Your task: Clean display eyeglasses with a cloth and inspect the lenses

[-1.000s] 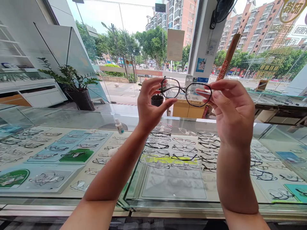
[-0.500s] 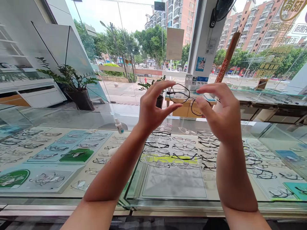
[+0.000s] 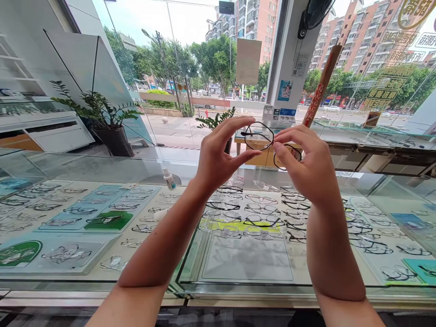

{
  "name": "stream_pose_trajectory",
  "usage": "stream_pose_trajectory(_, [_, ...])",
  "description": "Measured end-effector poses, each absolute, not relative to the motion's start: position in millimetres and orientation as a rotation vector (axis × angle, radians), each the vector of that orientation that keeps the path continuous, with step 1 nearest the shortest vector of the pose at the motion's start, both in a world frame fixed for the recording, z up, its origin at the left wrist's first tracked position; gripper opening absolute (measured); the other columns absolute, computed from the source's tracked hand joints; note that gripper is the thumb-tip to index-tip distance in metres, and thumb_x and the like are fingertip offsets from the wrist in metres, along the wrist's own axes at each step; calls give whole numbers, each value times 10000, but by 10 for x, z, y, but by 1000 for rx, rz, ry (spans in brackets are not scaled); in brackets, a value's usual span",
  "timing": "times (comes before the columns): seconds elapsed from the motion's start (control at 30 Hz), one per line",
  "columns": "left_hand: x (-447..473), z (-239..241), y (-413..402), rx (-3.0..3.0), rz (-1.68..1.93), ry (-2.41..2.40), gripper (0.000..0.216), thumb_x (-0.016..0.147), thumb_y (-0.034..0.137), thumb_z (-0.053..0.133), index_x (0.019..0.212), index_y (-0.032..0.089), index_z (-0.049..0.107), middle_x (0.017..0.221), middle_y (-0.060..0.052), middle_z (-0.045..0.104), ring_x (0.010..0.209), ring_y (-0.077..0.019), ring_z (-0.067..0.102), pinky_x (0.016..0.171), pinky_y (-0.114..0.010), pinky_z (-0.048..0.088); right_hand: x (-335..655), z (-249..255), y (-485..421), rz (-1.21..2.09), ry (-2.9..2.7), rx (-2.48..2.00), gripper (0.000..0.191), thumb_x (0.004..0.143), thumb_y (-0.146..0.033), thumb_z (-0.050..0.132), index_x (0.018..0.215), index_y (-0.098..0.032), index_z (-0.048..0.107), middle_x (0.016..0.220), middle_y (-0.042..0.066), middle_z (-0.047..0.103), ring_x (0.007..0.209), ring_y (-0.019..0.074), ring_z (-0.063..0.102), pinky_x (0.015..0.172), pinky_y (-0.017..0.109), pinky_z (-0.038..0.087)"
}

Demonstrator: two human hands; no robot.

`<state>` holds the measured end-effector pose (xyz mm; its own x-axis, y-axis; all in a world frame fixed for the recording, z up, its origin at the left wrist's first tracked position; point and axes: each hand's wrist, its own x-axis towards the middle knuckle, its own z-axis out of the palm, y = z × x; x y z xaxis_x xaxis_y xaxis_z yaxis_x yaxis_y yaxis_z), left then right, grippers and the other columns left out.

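Note:
A pair of dark, thin-rimmed eyeglasses [image 3: 259, 137] is held up above the glass counter, slightly tilted, its right lens lower than the left. My left hand [image 3: 220, 152] grips the left lens rim, index finger at the top and thumb at the bottom. At the bridge, the thumb and index finger of my right hand [image 3: 308, 165] pinch together. Those fingers partly cover the right lens. Below my hands, rows of eyeglass frames [image 3: 262, 209] lie inside the display case.
The glass display case [image 3: 245, 261] runs across in front of me. On its top, left of my arm, stands a small white spray bottle [image 3: 169, 179]. A potted plant [image 3: 114, 136] is by the window, and another counter [image 3: 378, 143] stands behind at right.
My right hand has moved left and slightly down, its index finger closing onto the thumb at the bridge. The eyeglasses and left hand have shifted slightly right.

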<state>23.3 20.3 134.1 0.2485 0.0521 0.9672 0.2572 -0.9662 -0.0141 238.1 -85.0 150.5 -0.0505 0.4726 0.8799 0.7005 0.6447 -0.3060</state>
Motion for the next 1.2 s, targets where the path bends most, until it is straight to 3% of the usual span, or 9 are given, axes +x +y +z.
stream_pose_trajectory(0.5, [237,1358,206,-2370,-1823,-277,667,914,725,842,1425,313,727,1345,-107,797,1233,-317,768,1011,-502,695,2386,1512,-864,-196,-1727,-931,116,1017,-271,676,936,-284,758,1083,50,809,1111,299,733,1046,527,530])
stream_pose_trajectory(0.87, [253,1329,157,-2500,-1867,-249,681,948,654,833,1531,366,629,1442,-112,736,1273,-318,763,906,-423,709,2370,1506,-830,-36,-1707,-929,111,990,-265,707,883,-262,738,1070,61,798,1070,271,725,1033,507,562])
stream_pose_trajectory(1.03, [254,1323,193,-2589,-1888,-212,719,947,706,811,1552,380,601,1472,-113,706,1301,-325,750,902,-418,719,2418,1490,-757,231,-1733,-892,133,998,-337,714,904,-247,742,1061,56,801,1004,242,715,938,459,585])
stream_pose_trajectory(1.2, [258,1321,255,-2655,-1923,-42,702,931,630,868,1533,370,619,1462,-96,701,1303,-314,748,929,-386,711,2471,1527,-734,620,-1724,-856,204,948,-433,816,901,-237,782,934,48,795,882,215,703,861,416,590])
